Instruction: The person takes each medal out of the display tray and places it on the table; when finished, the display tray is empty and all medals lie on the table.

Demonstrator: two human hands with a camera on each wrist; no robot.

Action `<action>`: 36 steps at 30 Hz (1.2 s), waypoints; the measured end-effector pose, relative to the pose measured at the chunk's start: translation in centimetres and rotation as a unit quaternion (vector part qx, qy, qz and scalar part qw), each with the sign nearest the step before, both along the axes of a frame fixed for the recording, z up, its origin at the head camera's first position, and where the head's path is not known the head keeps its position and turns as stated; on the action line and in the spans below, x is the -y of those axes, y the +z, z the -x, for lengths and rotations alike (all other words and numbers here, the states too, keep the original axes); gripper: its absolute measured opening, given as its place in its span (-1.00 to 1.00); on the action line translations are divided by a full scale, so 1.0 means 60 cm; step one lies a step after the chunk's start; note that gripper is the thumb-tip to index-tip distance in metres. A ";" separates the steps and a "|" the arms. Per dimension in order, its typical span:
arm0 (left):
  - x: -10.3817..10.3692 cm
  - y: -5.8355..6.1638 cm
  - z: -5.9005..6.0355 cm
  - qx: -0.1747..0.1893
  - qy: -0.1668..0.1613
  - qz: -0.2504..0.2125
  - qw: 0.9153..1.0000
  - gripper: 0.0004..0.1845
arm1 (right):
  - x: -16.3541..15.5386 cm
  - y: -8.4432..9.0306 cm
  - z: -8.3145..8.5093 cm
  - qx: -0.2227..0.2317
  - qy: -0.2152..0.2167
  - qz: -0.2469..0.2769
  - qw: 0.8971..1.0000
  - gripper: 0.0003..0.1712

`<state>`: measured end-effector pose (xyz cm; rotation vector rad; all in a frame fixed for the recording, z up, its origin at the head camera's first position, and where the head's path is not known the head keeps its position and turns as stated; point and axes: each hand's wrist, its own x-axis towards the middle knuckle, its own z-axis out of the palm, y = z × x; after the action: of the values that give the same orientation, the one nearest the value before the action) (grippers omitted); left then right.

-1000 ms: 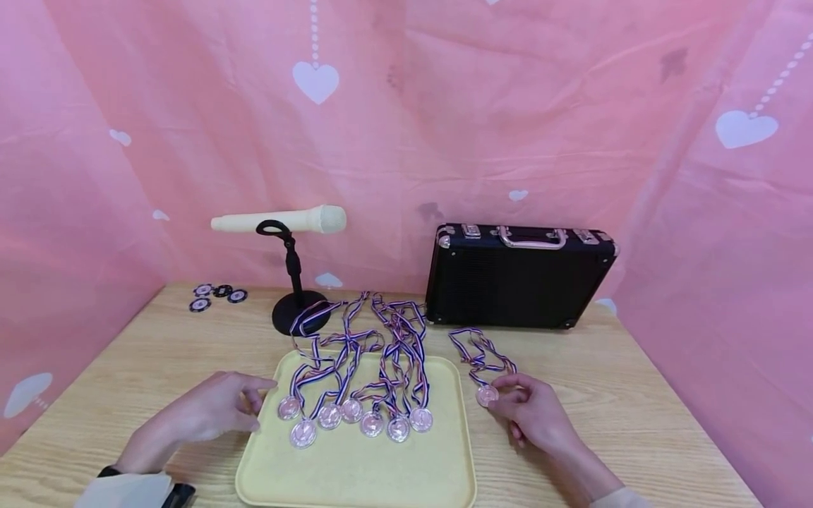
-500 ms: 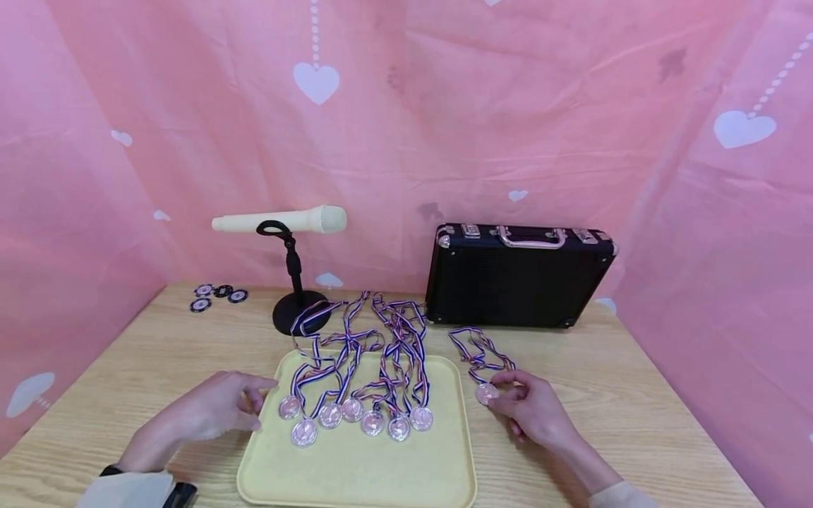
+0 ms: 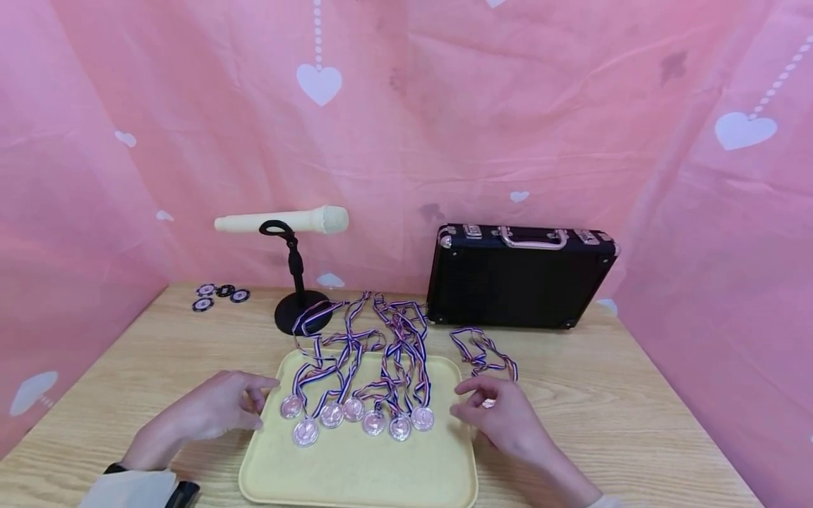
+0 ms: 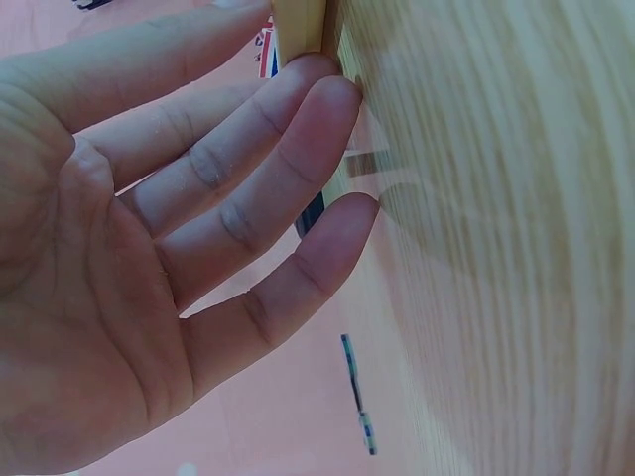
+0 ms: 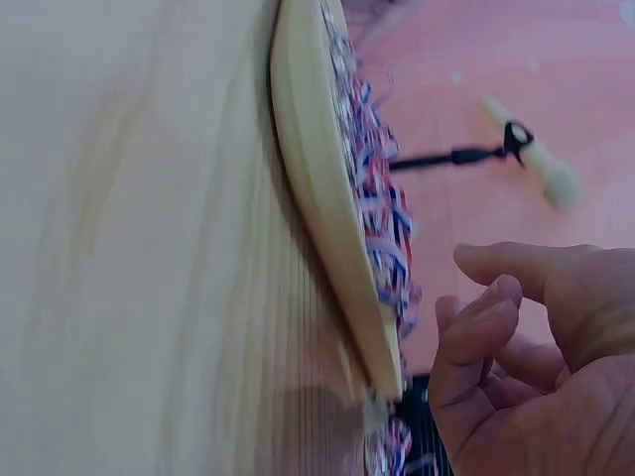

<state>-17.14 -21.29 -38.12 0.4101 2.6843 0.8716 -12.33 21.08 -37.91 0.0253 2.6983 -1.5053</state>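
A pale yellow tray point(image 3: 356, 476) lies on the wooden table, bearing several silver-coloured medals point(image 3: 400, 427) whose red, white and blue ribbons trail over its far edge. My left hand point(image 3: 206, 409) is at the tray's left side; in the left wrist view its fingers point(image 4: 288, 164) are loosely bent, fingertips right by the tray edge. My right hand point(image 3: 502, 420) hovers at the tray's right edge, thumb and forefinger apart. Nothing is between its fingers point(image 5: 476, 332) in the right wrist view. Behind it a lone medal point(image 3: 488, 403), mostly hidden, lies on the table beyond the tray.
At the back left, a white microphone point(image 3: 279, 221) sits in a black stand point(image 3: 296, 271). Several poker chips point(image 3: 225, 291) lie further left. A black briefcase point(image 3: 521, 282) stands at the back right, against a pink cloth backdrop point(image 3: 406, 141) with hearts.
My right hand has let go of the lone medal and moved left to the tray's right edge. The left hand and the medals on the tray stay where they were.
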 end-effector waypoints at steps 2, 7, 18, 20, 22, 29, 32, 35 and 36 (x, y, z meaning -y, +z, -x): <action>0.000 0.000 0.000 0.003 0.001 0.001 1.000 -0.33 | 0.013 -0.002 -0.002 -0.009 0.017 -0.031 0.999 -0.66; -0.004 -0.001 0.002 0.006 -0.002 0.007 1.000 -0.31 | 0.036 -0.008 -0.009 -0.022 0.028 -0.103 0.994 -0.66; -0.013 0.003 0.005 -0.002 -0.007 0.010 1.000 -0.31 | 0.057 -0.015 -0.002 -0.065 0.023 -0.218 0.974 -0.66; -0.013 0.003 0.004 0.001 -0.003 0.007 1.000 -0.31 | 0.060 -0.016 0.000 -0.064 0.021 -0.228 0.971 -0.61; -0.012 0.003 0.004 0.002 -0.003 0.008 1.000 -0.31 | 0.063 -0.018 0.002 -0.063 0.021 -0.235 0.970 -0.56; -0.006 0.002 0.002 -0.008 -0.018 0.009 1.000 -0.30 | 0.068 -0.025 0.001 -0.071 0.029 -0.249 0.965 -0.62; -0.004 0.003 0.002 -0.007 -0.018 0.011 1.000 -0.30 | 0.069 -0.025 0.001 -0.067 0.036 -0.248 0.966 -0.62; -0.003 0.004 0.002 0.002 -0.009 0.012 1.000 -0.30 | 0.070 -0.024 0.001 -0.066 0.047 -0.239 0.968 -0.59; -0.003 0.005 0.002 0.006 -0.005 0.013 1.000 -0.30 | 0.070 -0.024 0.001 -0.066 0.050 -0.235 0.968 -0.58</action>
<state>-17.26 -21.10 -37.84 0.4107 2.6777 0.8326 -12.37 16.85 -39.37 -0.1968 3.0416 -0.8407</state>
